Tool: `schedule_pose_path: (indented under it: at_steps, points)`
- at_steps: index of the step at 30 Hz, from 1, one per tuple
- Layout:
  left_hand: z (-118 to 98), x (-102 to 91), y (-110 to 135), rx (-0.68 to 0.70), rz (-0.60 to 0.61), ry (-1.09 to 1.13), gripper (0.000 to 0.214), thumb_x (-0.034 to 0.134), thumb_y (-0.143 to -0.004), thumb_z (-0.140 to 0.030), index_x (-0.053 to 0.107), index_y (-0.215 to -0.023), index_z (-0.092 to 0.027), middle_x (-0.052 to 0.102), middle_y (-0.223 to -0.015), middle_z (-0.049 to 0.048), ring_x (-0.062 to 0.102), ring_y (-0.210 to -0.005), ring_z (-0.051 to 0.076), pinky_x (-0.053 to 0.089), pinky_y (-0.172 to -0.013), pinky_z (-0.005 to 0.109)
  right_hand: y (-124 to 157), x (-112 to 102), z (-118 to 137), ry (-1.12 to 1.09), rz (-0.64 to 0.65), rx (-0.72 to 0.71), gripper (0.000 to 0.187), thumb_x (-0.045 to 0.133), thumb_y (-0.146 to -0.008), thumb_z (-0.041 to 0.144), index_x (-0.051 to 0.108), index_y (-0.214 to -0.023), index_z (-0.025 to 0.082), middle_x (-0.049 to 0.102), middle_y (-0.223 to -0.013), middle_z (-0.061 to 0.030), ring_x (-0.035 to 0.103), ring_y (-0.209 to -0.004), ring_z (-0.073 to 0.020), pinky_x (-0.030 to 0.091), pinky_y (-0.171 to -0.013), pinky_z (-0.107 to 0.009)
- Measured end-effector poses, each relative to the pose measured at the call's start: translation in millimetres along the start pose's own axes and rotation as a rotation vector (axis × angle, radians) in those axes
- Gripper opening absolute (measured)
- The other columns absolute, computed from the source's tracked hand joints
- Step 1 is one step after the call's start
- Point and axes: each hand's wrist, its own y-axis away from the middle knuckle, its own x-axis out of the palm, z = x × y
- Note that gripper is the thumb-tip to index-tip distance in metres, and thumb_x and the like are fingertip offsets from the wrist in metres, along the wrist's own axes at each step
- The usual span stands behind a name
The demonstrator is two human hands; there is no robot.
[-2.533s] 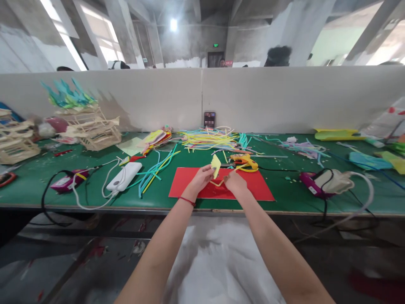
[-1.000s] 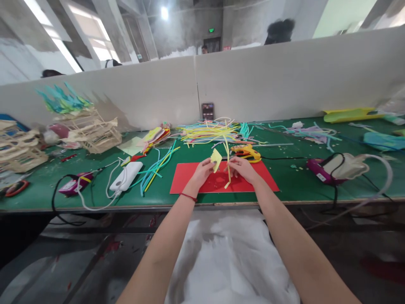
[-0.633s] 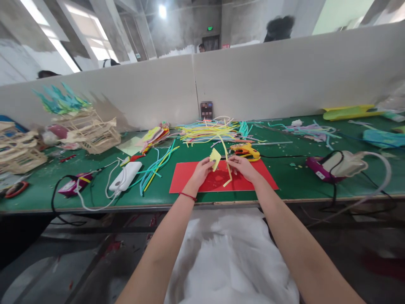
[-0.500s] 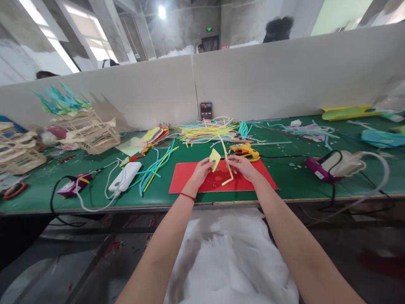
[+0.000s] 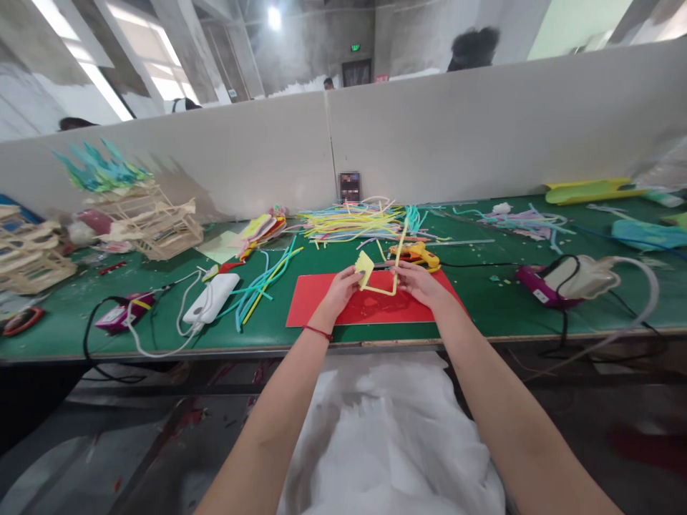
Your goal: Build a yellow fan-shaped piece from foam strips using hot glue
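Observation:
Over the red board, my left hand pinches a small yellow piece that looks like a cut sheet. My right hand grips a thin pale-yellow strip with a sharp bend in it. One leg of the strip stands up past my right fingers, and the other runs left toward the yellow piece. Its left end lies close against that piece; whether they are joined I cannot tell. Just behind my right hand rests a yellow-orange glue gun with a black cable.
Coloured strips lie heaped at the back middle, with teal and yellow ones to the left. A white power strip and purple devices with cables flank the work area. Beige frame models stand far left, before a grey partition.
The bent strip has turned in my right hand: its lower leg now points left to the yellow piece, and its upright leg leans right. My left hand has hardly moved.

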Motion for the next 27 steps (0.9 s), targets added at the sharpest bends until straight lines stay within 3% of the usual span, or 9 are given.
schedule_pose_path:
  at_steps: [9, 17, 27]
  points:
    - [2.4, -3.2, -3.7, 0.023, 0.038, -0.033, 0.028, 0.081, -0.053, -0.021, 0.069, -0.078, -0.014, 0.069, -0.076, 0.0016, 0.059, -0.065, 0.011, 0.041, -0.064, 0.024, -0.2, -0.6, -6.7, 0.096, 0.077, -0.038, 0.040, 0.074, -0.066, 0.046, 0.068, -0.095, 0.019, 0.051, -0.060, 0.0051, 0.044, -0.052, -0.0064, 0.032, -0.047, -0.020]
    - [7.7, -5.6, -4.8, 0.004, 0.163, -0.297, 0.032, 0.080, -0.055, -0.030, 0.070, -0.081, -0.013, 0.069, -0.079, 0.0037, 0.060, -0.075, 0.016, 0.041, -0.074, 0.028, 1.3, 4.7, -7.0, 0.185, 0.041, -0.047, 0.040, 0.076, -0.060, 0.052, 0.063, -0.075, 0.018, 0.050, -0.054, 0.0060, 0.041, -0.048, -0.0062, 0.029, -0.045, -0.021]
    - [6.6, -1.6, -0.6, 0.005, 0.238, -0.446, 0.032, 0.079, -0.058, -0.033, 0.069, -0.081, -0.013, 0.067, -0.079, 0.0033, 0.057, -0.075, 0.016, 0.040, -0.075, 0.028, -2.1, 5.7, -10.0, 0.153, -0.041, -0.063, 0.041, 0.078, -0.054, 0.050, 0.073, -0.078, 0.017, 0.064, -0.068, -0.0003, 0.047, -0.053, -0.0077, 0.030, -0.045, -0.022]
